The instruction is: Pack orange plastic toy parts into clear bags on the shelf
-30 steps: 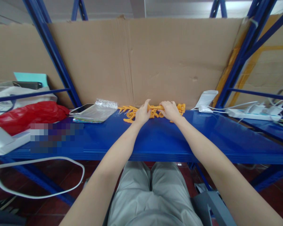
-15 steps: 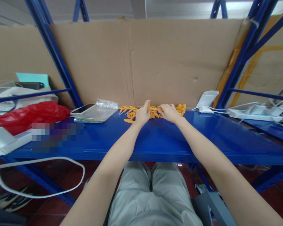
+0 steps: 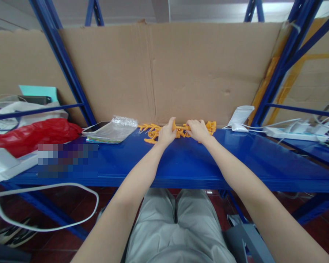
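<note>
Several yellow-orange plastic parts (image 3: pixel 149 134) lie in a row along the back of the blue shelf, against the cardboard. Some are branched or hook-shaped on the left; more rounded pieces (image 3: pixel 211 126) sit at the right end. My left hand (image 3: pixel 167 133) is closed around a yellow plastic piece (image 3: pixel 174 125) that sticks up by the thumb. To its right, my right hand (image 3: pixel 197 130) has its fingers curled over another yellow piece (image 3: pixel 186 128) among the parts. The palms and fingers hide much of what lies beneath them.
A clear plastic bag (image 3: pixel 117 131) and a phone-like dark slab (image 3: pixel 98 127) lie to the left. Further left is a red plastic bag (image 3: pixel 44 133). A white packet (image 3: pixel 240 118) and a white power strip (image 3: pixel 296 134) with cables are on the right. Cardboard (image 3: pixel 192 73) walls the back.
Both hands stay in nearly the same place among the yellow parts. The right fingers have shifted very slightly; nothing else visibly differs.
</note>
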The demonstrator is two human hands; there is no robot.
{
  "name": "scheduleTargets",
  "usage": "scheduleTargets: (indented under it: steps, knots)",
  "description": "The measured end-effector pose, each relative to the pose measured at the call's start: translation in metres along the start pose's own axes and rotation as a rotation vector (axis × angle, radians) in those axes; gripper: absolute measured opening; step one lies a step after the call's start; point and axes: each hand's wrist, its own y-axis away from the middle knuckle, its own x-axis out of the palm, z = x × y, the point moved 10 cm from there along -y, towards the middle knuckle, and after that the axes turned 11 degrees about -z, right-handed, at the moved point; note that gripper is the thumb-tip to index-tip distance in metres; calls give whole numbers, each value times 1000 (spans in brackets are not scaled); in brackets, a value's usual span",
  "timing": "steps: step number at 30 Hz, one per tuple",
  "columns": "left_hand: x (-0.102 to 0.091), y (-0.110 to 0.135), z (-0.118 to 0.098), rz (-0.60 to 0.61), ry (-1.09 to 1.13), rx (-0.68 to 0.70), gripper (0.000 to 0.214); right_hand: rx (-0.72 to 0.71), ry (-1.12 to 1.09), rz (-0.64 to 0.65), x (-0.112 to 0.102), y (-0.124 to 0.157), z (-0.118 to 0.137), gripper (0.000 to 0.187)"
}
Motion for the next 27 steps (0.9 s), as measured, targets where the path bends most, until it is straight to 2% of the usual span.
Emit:
scheduleTargets:
  steps: [7, 11, 18, 23, 27]
  knots:
    - [1, -1, 5, -1, -10, -57, 61, -57, 73, -73, -9, -1, 7, 24]
    - [0, -2, 10, -7, 0, -107, 61, -49, 99, -131, -9, -1, 1, 24]
    - [-3, -1, 17, 4, -13, -163, 62, 120, 55, -130, -1, 1, -33, 19]
    - [-2, -1, 15, 13, -19, -157, 63, 261, -44, -240, -5, 2, -61, 17]
    - [-2, -1, 15, 17, -24, -148, 63, 427, -136, -338, -9, 7, -98, 23]
